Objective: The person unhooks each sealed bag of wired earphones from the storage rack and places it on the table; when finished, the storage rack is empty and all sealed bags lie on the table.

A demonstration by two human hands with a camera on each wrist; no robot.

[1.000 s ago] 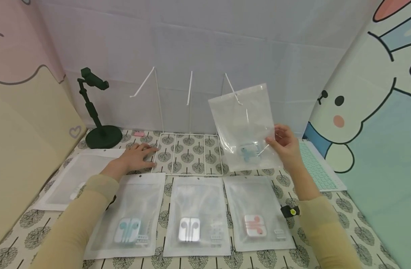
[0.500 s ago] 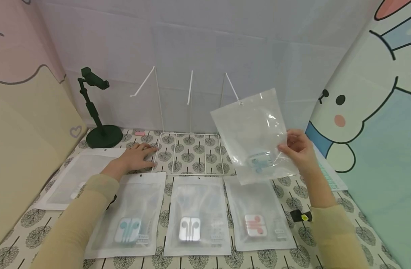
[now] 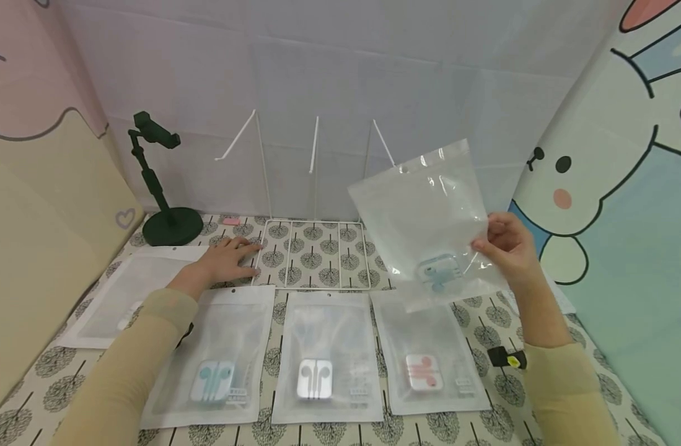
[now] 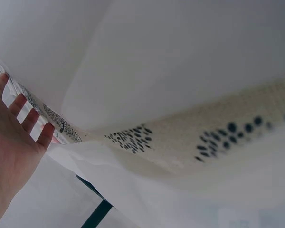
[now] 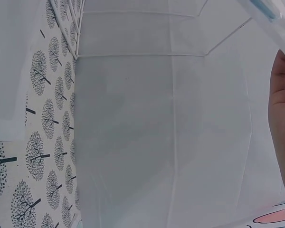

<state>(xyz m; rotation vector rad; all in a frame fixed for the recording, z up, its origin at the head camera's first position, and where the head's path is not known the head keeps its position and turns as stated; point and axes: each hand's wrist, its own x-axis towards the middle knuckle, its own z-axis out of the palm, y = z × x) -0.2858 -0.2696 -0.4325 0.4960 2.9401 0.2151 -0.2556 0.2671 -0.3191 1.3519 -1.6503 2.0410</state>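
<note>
My right hand (image 3: pixel 507 248) pinches the right edge of a clear zip bag (image 3: pixel 435 210), holding it up tilted. Inside the bag, low down, sits a blue earphone set in a clear case (image 3: pixel 440 269). The bag's top edge, with its hang hole, is right at the tip of the right hook (image 3: pixel 383 141) of a white wire rack (image 3: pixel 312 288). In the right wrist view, a corner of the bag (image 5: pixel 270 19) shows above the hand (image 5: pixel 284 109). My left hand (image 3: pixel 225 260) lies with fingers spread at the left side of the rack's base.
Several similar bags lie flat in front: one with blue earphones (image 3: pixel 212 381), one with white (image 3: pixel 315 379), one with pink (image 3: pixel 424 373). Another bag (image 3: pixel 134 279) lies under my left forearm. A dark green stand (image 3: pixel 171 228) is at back left, near a small pink piece (image 3: pixel 231 221).
My right hand has moved right and toward me with the bag. The hook's tip, first in front of the bag, now meets its top edge. The left hand has stayed put.
</note>
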